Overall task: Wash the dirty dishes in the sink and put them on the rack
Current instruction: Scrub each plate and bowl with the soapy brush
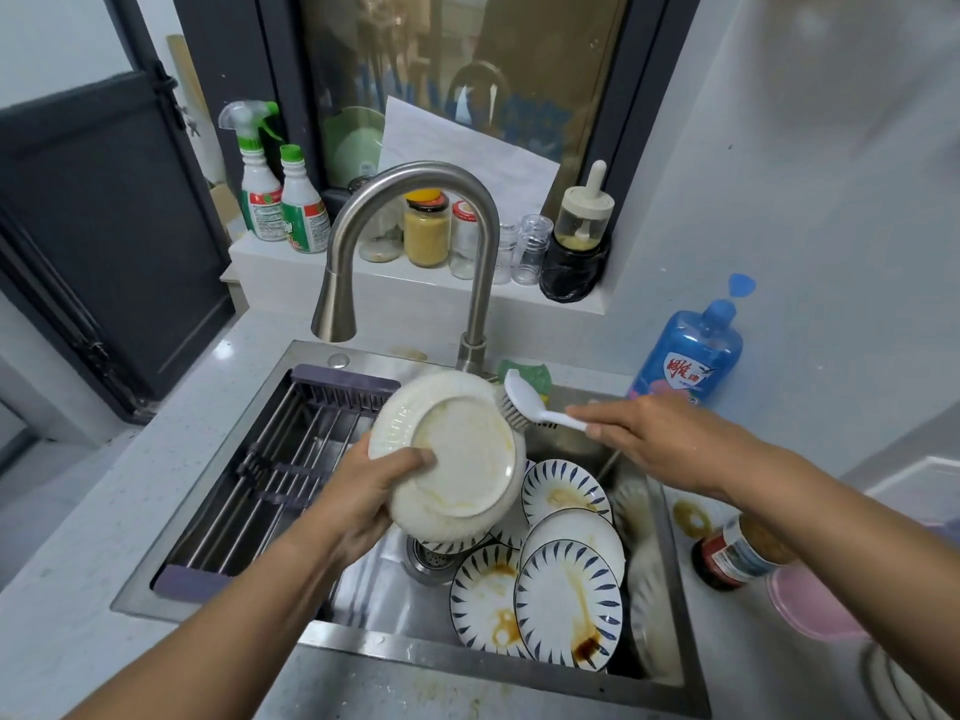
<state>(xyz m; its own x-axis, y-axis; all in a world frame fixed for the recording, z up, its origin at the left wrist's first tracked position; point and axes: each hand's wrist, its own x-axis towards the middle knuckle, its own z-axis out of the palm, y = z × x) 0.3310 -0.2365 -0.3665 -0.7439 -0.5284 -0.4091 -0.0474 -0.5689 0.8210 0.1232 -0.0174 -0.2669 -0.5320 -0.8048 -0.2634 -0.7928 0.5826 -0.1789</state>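
Note:
My left hand (371, 493) grips a white ribbed plate (457, 454) by its lower left rim and holds it tilted over the sink (363, 628). Yellowish smears mark the plate's face. My right hand (641, 433) grips the handle of a white dish brush (524, 402), whose bristles touch the plate's upper right rim. Below lie several dirty plates with blue leaf rims (569, 602), stained brown. The rack (291, 449) of steel rods with purple ends spans the sink's left half and holds nothing.
A steel faucet (410, 241) arches over the sink; no water runs. A blue detergent bottle (688, 356) stands at the back right. A dark jar (737, 556) and a pink lid (810, 605) sit on the right counter. Spray bottles and jars line the window ledge.

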